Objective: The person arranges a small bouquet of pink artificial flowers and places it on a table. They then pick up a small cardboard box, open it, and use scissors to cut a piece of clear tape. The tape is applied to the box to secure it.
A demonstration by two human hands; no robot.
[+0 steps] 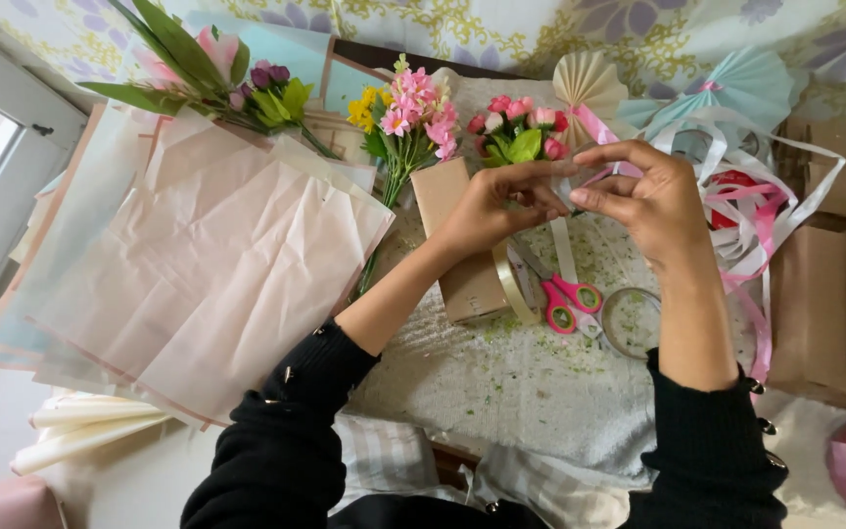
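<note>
Mostly the bench (540,392) is a grey textured cloth speckled w/ green bits, crowded on every side. Far left: big stack of pale pink tissue sheets (208,274), creased, overhanging the cloth's left edge and reaching near-left. Rolled cream paper (80,431) lies near-left, below that stack. Right edge: brown cardboard pieces (824,284), and a tangle of pink and white ribbon (756,216) just left of them, right behind the right hand. Far centre: tan box (457,245) lying lengthwise under the left wrist, w/ a pink flower bunch (413,122) at its far-left end and a small rosebud bunch (521,132) just beyond the fingers. Cream paper fan (589,83) and teal paper fan (736,88) sit at the far edge. Pink-handled scissors (565,294) lie on the cloth under the hands, w/ a clear tape roll (631,321) just right of them, close to the right forearm.

Left hand (492,206) and right hand (648,196) meet above the scissors; both grips pinch a clear strip of tape (565,186) between thumb and fingertips, stretched between them. A white ribbon (565,250) hangs down below the hands toward the scissors.

Open room: only the near-centre cloth, between the two forearms, is bare; everywhere else is hemmed in.
</note>
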